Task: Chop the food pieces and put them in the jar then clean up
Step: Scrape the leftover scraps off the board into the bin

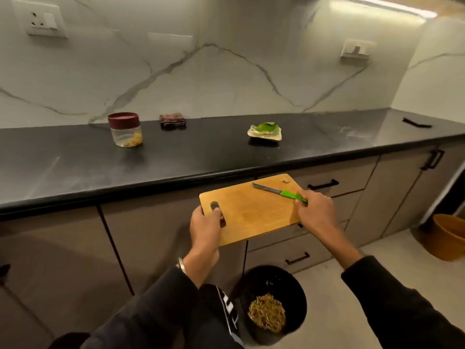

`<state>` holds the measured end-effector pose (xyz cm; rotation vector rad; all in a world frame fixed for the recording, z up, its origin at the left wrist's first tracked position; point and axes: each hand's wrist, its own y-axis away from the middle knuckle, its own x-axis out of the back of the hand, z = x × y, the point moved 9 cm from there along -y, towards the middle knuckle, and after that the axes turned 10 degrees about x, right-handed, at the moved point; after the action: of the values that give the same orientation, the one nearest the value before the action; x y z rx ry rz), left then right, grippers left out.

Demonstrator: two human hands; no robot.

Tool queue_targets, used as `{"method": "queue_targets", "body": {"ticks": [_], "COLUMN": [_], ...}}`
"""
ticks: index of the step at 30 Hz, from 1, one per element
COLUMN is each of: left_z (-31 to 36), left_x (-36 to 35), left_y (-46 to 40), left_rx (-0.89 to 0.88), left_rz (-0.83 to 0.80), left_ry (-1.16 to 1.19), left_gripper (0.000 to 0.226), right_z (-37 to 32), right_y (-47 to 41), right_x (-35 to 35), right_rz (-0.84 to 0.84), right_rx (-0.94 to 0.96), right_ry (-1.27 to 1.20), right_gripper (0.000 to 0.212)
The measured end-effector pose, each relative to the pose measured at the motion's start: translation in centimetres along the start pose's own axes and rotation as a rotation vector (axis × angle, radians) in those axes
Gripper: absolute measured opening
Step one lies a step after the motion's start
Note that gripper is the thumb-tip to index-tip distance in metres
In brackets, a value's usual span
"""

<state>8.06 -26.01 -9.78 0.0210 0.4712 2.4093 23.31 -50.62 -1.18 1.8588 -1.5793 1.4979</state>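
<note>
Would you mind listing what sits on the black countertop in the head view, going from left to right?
Jar with a dark red lid → folded dark cloth → small dish with something green in it → thin black object near the far right end.

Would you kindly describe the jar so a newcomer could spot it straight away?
Look along the black countertop beneath the marble wall, toward its left part. The jar stands left of a folded dark cloth; it alone is clear plastic with a maroon lid.
</note>
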Motion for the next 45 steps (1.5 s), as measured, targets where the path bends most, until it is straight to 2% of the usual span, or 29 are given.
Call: {"method": "queue_targets", "body": {"ticks": [3, 7, 13, 20, 23, 26, 29, 31, 34, 36, 39, 41, 45], "left_z": [-4.0, -8.2, -16.5, -24.6, -26.0, -26.5, -27.7, -28.7, -30.2, -31.2, -32.0, -32.1, -32.9], "left_x": [-0.8, -1.1, -0.8, -1.1, -1.6, -2.1, -2.2, -2.2, -2.1, -1.8, -2.0, -2.2, -2.3], "left_y": [0.8, 1.4, 1.3, 1.1, 0.7, -0.2, -1.3, -2.1, -3.5, -4.4, -5.2, -5.3, -5.8], "left_rx": [0.130, 0.199, 0.477, 0.648, 0.663, 0.661, 0.672, 0.682, 0.685, 0.687, 0.703, 0.702, 0.708], "left_rz": [-0.023, -0.046, 0.035, -0.003, 0.014, 0.023, 0.027, 0.026, 0.023, 0.049, 0.089, 0.111, 0.115], "left_ry": [0.107, 0.126, 0.141, 0.201, 0.203, 0.168, 0.126, 0.098, 0.074, 0.070, 0.085, 0.097, 0.126], "left_gripper": [0.028, 0.036, 0.028, 0.020, 0.022, 0.030, 0.030, 0.028, 0.026, 0.025, 0.020, 0.018, 0.017], "right_z": [2.9, 6.1, 10.3, 14.0, 15.0, 16.2, 17.1, 16.4, 13.7, 11.4, 10.6, 12.0, 15.9], "right_y": [2.4, 5.4, 9.8, 14.3, 15.5, 16.2, 15.9, 15.7, 16.3, 17.4, 19.2, 19.3, 17.9], "right_x": [-1.0, -4.2, -10.8, -17.2, -19.2, -21.5, -23.6, -24.0, -23.7, -24.6, -26.6, -27.5, -29.2], "right_rz": [-0.015, -0.027, -0.059, -0.160, -0.210, -0.348, -0.407, -0.363, -0.235, -0.265, -0.336, -0.326, -0.366], "right_rx": [-0.028, -0.026, -0.059, -0.068, -0.033, 0.011, 0.068, 0.105, 0.180, 0.285, 0.401, 0.398, 0.227], "right_ry": [-0.001, -0.019, -0.088, -0.021, 0.068, 0.243, 0.298, 0.244, -0.011, -0.090, -0.065, -0.027, 0.024], "right_gripper": [0.037, 0.039, 0.037, 0.020, 0.023, 0.035, 0.045, 0.038, 0.014, 0.012, 0.016, 0.018, 0.019]}}
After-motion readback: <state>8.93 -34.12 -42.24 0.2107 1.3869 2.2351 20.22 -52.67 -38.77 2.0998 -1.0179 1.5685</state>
